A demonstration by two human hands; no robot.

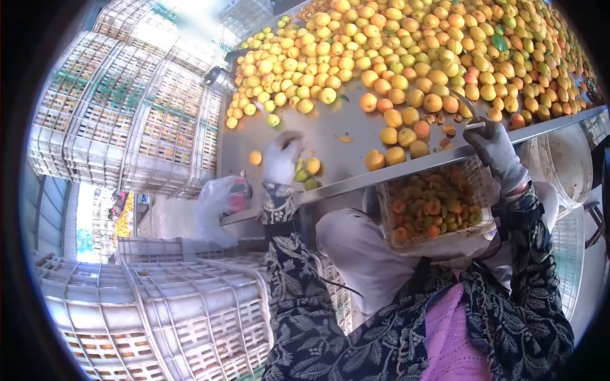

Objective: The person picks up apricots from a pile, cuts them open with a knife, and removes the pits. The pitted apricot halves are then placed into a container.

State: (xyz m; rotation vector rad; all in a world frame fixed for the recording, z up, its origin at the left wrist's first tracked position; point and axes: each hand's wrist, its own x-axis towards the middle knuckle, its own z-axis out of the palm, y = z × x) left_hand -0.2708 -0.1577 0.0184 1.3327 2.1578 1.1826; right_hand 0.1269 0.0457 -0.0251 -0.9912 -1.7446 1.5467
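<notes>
My left hand [283, 159], in a white glove, is smeared by motion low over the metal table [343, 130]. Several green and yellow apricots [312, 166] lie right beside its palm, and a single apricot [255, 157] sits to its left. At the table's front edge, my gloved right hand [495, 152] is closed around a small curved knife [464, 101], blade pointing up and away. Whole apricots [406, 137] and a few cut pieces lie left of the knife. Below the edge, between my knees, a crate [434, 240] holds halved apricots [432, 206].
A large heap of apricots [394, 51] covers the back of the table. Stacked plastic crates [121, 108] stand at the left, with more crates [190, 298] at lower left. A plastic bag [219, 206] hangs by the table's left corner. White buckets [562, 165] stand at right.
</notes>
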